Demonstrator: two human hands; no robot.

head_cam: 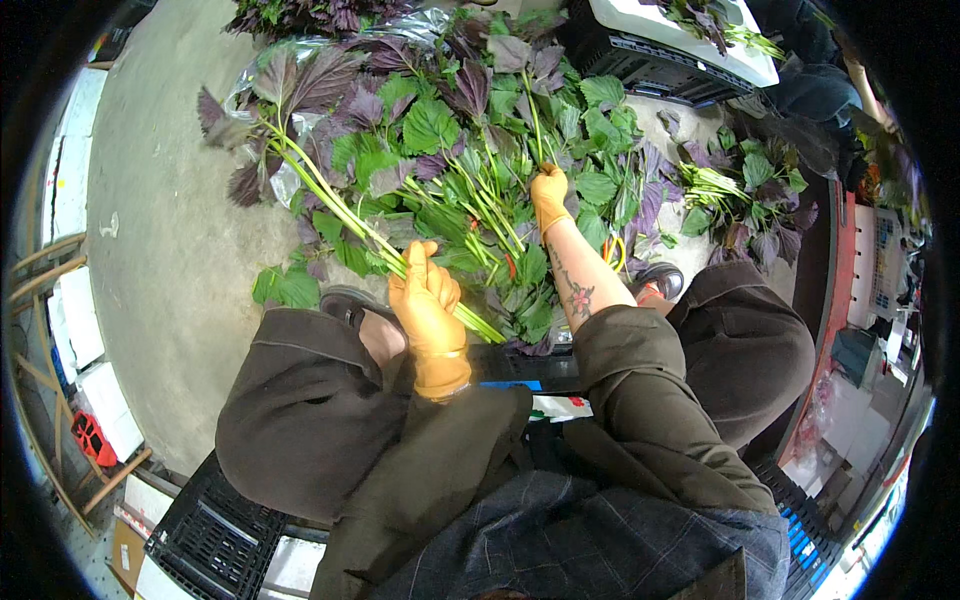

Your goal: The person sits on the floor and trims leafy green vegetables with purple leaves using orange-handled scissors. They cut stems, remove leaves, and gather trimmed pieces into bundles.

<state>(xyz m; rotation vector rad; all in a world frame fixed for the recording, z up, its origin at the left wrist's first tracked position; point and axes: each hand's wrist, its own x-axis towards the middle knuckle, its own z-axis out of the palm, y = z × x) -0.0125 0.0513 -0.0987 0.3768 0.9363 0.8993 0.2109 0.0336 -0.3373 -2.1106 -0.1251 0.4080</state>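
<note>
My left hand (431, 300), in a tan rubber glove, is closed round a small bundle of leafy perilla stems (337, 206). Their purple leaves point up and left, and the cut ends stick out below my fist. My right hand (550, 186), gloved the same way, grips a perilla stem (535, 112) over the heap. Green and purple leaves of the large perilla heap (431, 127) spread on the floor before my feet. Beside my right forearm, the yellow-orange loop handle (616, 253) of a tool shows among the leaves; the rest of it is hidden.
A bunch of perilla (712, 184) lies on the floor at right. Behind it, a black plastic crate (652, 67) carries a white foam lid (690, 37) with stems on top. Another person's arm (866, 90) is at the upper right. White boxes (79, 315) line the left side.
</note>
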